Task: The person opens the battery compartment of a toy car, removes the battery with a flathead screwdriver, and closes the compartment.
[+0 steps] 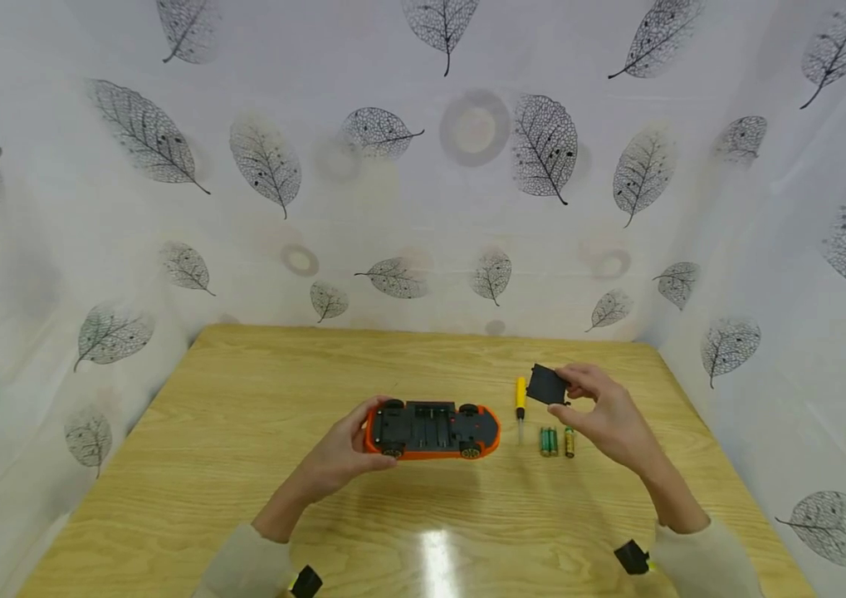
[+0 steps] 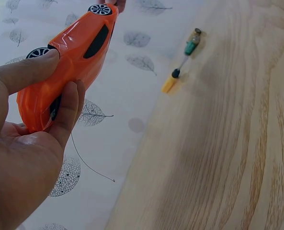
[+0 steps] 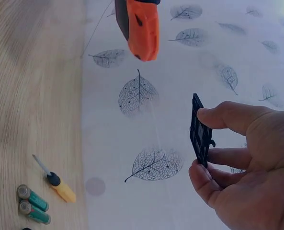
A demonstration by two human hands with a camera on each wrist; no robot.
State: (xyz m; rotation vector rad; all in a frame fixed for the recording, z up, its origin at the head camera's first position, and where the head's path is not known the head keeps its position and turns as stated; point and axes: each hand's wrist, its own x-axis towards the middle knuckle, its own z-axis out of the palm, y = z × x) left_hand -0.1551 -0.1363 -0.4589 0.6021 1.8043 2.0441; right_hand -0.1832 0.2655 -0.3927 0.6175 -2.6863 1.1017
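My left hand (image 1: 344, 453) grips the rear end of an orange toy car (image 2: 72, 67), thumb on one side and fingers on the other. In the head view the car is upside down above the table, its black underside (image 1: 393, 428) showing an open battery compartment (image 1: 432, 426). To the right, my right hand (image 1: 609, 415) pinches a thin black battery cover (image 1: 546, 384) between thumb and fingers. Small tabs stick out from the cover's edge in the right wrist view. A gap separates cover and car.
Between the hands, a screwdriver (image 1: 520, 399) with a yellow handle lies on the wooden table (image 1: 266, 365). Beside it are two green batteries (image 1: 548, 442) side by side and a third battery (image 1: 569, 442). A leaf-patterned white curtain (image 1: 408, 208) surrounds the table's back and sides.
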